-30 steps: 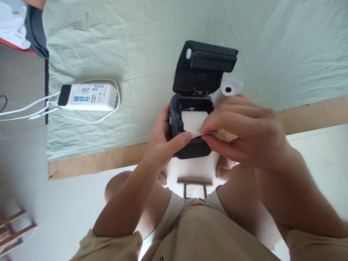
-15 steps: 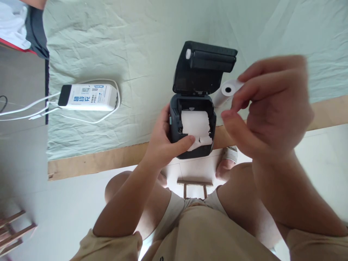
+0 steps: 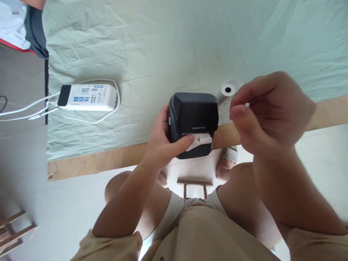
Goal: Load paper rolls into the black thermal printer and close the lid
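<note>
A dark label printer [image 3: 197,110] sits at the table's front edge with its lid down. Torn white paper [image 3: 200,140] sticks out from under the lid's front edge. My left hand [image 3: 165,143] grips the printer from its left side, fingers around the body and thumb pressing on the paper. To the right of the printer, my right hand [image 3: 272,108] hovers with curled fingers, thumb and index tips close together; nothing shows between them. Just beyond those fingertips, a white paper roll [image 3: 227,90] with a dark core lies on the cloth, partly hidden by the printer.
A white power bank [image 3: 91,97] with cables lies at the left on the green cloth [image 3: 141,47]. The table's bare wooden edge [image 3: 100,160] runs along the front. At the upper left, part of another person [image 3: 34,3] shows. A wooden stool [image 3: 16,232] stands on the floor.
The printer's lid, raised before, has come down and covers the paper inside. My right hand has shifted slightly down and right. My left hand keeps its hold.
</note>
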Demonstrator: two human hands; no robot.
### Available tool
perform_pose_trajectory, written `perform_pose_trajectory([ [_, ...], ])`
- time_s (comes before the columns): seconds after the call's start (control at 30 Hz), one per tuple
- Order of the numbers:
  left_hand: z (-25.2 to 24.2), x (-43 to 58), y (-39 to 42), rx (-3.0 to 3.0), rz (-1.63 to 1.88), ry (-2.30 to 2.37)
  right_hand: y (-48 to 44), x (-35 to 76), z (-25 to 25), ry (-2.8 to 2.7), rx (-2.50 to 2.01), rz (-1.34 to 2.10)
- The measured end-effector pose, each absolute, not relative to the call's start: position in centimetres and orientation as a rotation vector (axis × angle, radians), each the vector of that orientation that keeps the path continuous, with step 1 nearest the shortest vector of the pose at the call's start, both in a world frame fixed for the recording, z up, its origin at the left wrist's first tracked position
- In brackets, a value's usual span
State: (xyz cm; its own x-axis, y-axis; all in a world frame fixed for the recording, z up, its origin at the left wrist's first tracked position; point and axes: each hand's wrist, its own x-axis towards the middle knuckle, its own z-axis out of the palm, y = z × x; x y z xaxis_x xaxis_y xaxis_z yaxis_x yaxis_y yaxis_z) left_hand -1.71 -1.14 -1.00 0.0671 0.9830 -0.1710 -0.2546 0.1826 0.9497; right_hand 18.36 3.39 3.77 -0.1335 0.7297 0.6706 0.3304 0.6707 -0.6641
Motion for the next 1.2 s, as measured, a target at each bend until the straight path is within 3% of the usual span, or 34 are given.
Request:
perform_pose_trajectory([
  [0.23, -1.3, -1.7, -1.0, 0.869, 1.213, 0.942, 3.5, 18.6, 5.1, -2.065, -1.038, 0.635],
  [0.67, -0.2, -1.2, -1.1, 0.778, 1.181, 0.807, 4.2, 18.7, 3.4, -1.905, -1.566, 1.325],
  [1.0, 0.0, -1.1, -1.2, 0.748, 1.196, 0.878, 4.6, 18.8, 3.0, -1.960, -1.554, 1.305],
  [1.2, -0.3, -0.8, -1.1, 0.637, 1.263, 0.857, 4.3, 19.4, 2.2, -1.885, -1.262, 1.352],
])
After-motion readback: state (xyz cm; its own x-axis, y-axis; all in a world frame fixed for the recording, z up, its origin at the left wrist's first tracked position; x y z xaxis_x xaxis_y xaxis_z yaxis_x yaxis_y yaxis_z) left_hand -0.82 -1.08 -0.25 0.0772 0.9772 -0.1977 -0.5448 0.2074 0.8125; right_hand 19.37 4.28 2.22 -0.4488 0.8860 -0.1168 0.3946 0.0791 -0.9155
